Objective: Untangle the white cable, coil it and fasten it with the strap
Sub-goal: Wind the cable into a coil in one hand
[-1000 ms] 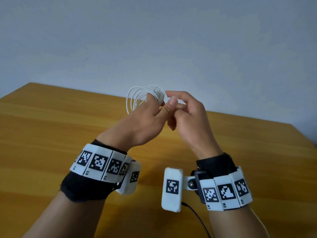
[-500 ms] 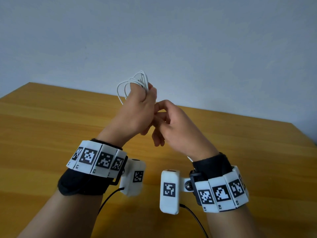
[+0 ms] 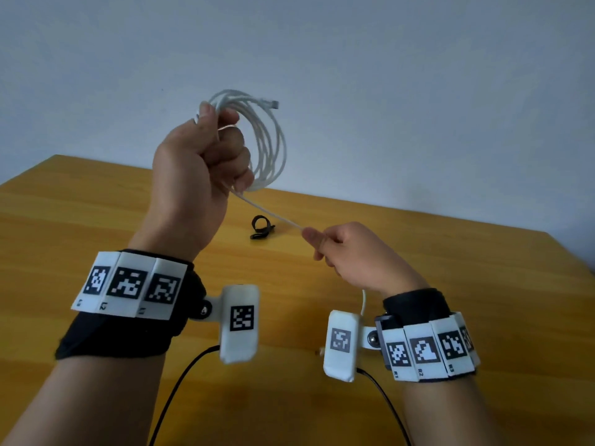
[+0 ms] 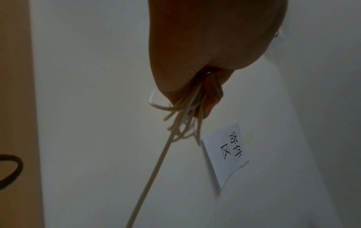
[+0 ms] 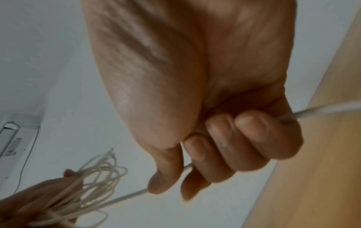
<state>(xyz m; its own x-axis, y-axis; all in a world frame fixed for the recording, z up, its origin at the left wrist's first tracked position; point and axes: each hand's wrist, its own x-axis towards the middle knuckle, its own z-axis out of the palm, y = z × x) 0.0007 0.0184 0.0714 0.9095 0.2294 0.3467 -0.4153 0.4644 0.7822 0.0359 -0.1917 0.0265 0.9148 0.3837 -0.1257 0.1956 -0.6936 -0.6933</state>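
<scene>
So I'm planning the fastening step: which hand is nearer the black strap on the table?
Right. The right hand pinches the cable low, just right of the strap; the left hand holds the coil raised well above it.

Wooden table (image 3: 96,220) against pale grey wall (image 3: 386,75). White paper label (image 4: 226,152) with black printed characters on wall.

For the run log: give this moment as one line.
stage: coiling | left hand: grips white cable coil, raised | right hand: pinches loose tail, taut | strap: on table, untouched
</scene>
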